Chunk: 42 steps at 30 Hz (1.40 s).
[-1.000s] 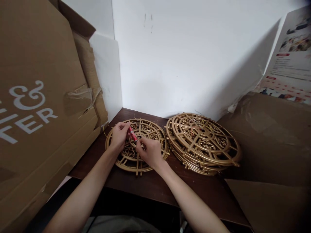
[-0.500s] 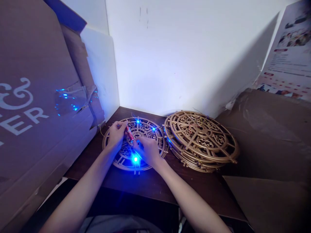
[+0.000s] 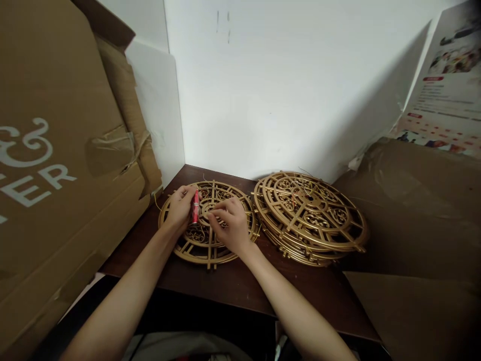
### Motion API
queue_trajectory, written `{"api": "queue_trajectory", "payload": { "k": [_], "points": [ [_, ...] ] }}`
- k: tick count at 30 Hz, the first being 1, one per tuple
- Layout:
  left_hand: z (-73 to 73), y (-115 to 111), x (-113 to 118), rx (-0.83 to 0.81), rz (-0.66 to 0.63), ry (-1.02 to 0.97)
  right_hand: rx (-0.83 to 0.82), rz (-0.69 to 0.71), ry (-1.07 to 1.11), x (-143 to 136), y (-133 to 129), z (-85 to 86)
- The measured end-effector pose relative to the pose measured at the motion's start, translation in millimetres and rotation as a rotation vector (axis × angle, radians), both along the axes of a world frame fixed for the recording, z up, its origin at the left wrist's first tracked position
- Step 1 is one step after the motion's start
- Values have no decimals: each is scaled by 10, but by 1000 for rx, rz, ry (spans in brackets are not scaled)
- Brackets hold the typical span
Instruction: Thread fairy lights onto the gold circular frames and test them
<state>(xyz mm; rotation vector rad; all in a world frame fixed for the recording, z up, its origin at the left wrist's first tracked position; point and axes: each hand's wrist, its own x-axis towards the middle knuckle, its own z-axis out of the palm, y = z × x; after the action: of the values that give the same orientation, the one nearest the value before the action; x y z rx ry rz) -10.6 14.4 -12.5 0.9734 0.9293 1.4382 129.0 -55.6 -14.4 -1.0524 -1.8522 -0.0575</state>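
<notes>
A round gold openwork disc lies flat on the dark brown table, and both my hands rest on it. My left hand holds a small red cylinder, likely a battery, upright over the disc's left half. My right hand has its fingers pinched together at the disc's middle, perhaps on a thin wire; what it holds is too small to tell. No lights on the disc are lit.
A stack of similar gold discs sits just right of the first one. A big cardboard box leans on the left. Brown cardboard covers the right side, with a printed poster above it. A white wall stands behind.
Blue lights on the disc flashed on half a second ago and are off now. The red cylinder has turned from slanted to upright in my left hand.
</notes>
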Motion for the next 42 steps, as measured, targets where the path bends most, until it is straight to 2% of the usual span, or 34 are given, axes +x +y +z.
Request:
{"api": "queue_trajectory", "payload": {
  "k": [3, 6, 8, 11, 15, 20, 22, 27, 32, 34, 36, 39, 40, 42],
  "points": [
    [72, -67, 12, 52, -149, -28, 44, -96, 101, 69, 20, 68],
    [134, -124, 24, 87, -303, -41, -39, -153, 105, 126, 31, 129],
    [159, -147, 26, 87, -373, -41, -112, -140, 100, 148, 30, 160],
    [171, -161, 26, 99, -386, -20, -194, -57, 186, 165, 22, 196],
    [158, -178, 38, 97, -390, 28, -352, 109, 504, 200, 37, 232],
    [143, -231, 61, 31, -618, 219, -400, 238, 869, 259, 129, 222],
    [143, -248, 64, 32, -655, 263, -387, 261, 978, 270, 160, 214],
    [140, -238, 61, 21, -580, 184, -296, 227, 1035, 250, 143, 230],
    [83, -119, 37, 32, -277, -15, -238, 98, 914, 188, 90, 182],
    [52, -64, 15, 18, -168, -80, -282, 123, 777, 152, 85, 180],
    [31, -28, -4, 3, -104, -126, -334, 217, 672, 122, 53, 239],
    [25, -16, -18, -21, -93, -150, -307, 364, 657, 131, -182, 426],
    [28, -21, -18, -30, -95, -144, -256, 361, 631, 158, -334, 489],
    [39, -34, -12, -44, -97, -120, -132, 210, 400, 246, -740, 569]
  ]
}}
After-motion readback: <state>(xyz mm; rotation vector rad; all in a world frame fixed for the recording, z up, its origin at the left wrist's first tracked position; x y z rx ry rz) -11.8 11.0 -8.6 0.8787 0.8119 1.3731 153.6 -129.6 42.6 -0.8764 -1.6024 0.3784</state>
